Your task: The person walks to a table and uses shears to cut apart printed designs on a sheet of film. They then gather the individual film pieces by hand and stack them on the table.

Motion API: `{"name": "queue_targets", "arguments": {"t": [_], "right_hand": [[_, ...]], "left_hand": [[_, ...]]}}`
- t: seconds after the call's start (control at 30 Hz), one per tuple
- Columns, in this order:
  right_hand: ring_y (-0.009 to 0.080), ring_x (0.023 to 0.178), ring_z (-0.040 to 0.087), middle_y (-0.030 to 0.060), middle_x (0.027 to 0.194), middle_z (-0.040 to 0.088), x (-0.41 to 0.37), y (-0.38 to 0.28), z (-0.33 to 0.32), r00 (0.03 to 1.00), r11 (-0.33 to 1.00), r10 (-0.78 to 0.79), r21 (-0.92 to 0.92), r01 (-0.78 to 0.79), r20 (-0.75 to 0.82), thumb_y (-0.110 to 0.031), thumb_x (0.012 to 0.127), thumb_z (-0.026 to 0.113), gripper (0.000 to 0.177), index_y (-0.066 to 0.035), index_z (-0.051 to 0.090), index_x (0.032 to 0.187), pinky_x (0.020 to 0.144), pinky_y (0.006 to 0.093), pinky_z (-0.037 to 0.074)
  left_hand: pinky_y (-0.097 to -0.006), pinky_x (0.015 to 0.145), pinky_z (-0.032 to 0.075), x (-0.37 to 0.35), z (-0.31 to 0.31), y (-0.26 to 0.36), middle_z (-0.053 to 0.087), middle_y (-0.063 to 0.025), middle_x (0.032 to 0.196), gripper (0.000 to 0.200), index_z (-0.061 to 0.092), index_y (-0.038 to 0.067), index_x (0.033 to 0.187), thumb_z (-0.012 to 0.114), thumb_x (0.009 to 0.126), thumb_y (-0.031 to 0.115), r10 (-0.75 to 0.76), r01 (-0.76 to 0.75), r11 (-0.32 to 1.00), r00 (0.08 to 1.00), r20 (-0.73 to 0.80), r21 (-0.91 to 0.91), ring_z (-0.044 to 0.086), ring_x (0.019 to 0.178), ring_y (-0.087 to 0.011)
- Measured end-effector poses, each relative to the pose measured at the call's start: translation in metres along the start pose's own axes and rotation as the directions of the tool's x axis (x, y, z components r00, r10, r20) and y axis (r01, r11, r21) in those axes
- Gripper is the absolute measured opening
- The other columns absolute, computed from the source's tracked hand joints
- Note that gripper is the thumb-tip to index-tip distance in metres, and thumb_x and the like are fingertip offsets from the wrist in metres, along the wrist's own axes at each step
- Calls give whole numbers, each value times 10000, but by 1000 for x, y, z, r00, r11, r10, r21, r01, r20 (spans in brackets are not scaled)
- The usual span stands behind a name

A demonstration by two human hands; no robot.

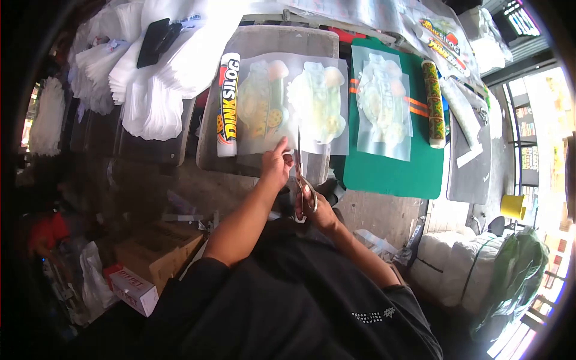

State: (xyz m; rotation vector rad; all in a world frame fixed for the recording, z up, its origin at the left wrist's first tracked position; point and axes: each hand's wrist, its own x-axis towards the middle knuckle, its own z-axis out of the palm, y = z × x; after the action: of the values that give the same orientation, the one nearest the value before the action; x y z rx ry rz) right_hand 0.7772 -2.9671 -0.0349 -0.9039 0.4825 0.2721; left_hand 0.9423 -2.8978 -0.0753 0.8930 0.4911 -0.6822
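My right hand [322,210] is closed round the handles of a pair of scissors [299,165]. Their blades point away from me and cut into a translucent film sheet [257,144] between its two colourful printed designs, seen faintly from behind. With the index finger stretched over the sheet's near edge, my left hand [277,165] grips the film just left of the blades. Beneath the sheet is a grey board [270,41]. Along the sheet's left side lies a rolled print [228,108] lettered "DINKSILOG".
Right of the sheet, a green board [390,177] carries more printed film [382,108] and a patterned roll [433,105]. Stacked white garments [153,111] with a black phone [155,42] sit at left. Below are a cardboard box [159,252] and white bundles [459,264].
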Motion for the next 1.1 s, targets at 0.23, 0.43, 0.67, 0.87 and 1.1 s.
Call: {"name": "queue_targets", "arguments": {"t": [0.23,0.43,0.67,0.87,1.1], "right_hand": [[82,561,517,0,691,540,2,8,0,975,988,-97,-141,69,-202,-434,884,604,374,-66,566,830,526,232,430],[116,574,531,28,697,545,12,-26,5,979,988,-112,-123,92,-170,-474,896,556,434,-43,555,849,524,249,422],[87,575,535,7,684,553,45,-46,-19,991,995,-36,-99,23,-129,-421,862,638,374,-51,583,859,534,225,438],[109,544,507,29,679,516,58,-63,-28,988,977,-5,-210,-28,-152,-396,924,551,370,-33,553,852,481,244,410],[106,548,509,33,696,527,85,-85,-31,993,969,45,-237,-69,-105,-422,872,625,387,-39,570,855,486,246,417]], "left_hand": [[-466,880,497,8,7,-6,544,-72,996,244,495,24,1071,598,880,135,-36,44,993,996,80,-108,570,822,-215],[-443,924,477,14,-4,-16,591,-175,1104,273,495,-31,1122,505,929,162,23,44,978,948,317,-205,579,1064,-265],[-406,979,433,14,-9,-17,600,-165,1090,264,499,-36,1147,464,938,121,30,42,972,954,300,-229,580,1049,-259],[-413,1008,397,4,-1,-5,592,-107,1131,231,526,0,1121,479,931,122,64,4,977,950,306,-215,557,1087,-244],[-407,998,382,1,4,-6,601,-50,1117,204,547,65,1084,546,892,134,73,-18,980,959,272,-199,564,1059,-191]]}}
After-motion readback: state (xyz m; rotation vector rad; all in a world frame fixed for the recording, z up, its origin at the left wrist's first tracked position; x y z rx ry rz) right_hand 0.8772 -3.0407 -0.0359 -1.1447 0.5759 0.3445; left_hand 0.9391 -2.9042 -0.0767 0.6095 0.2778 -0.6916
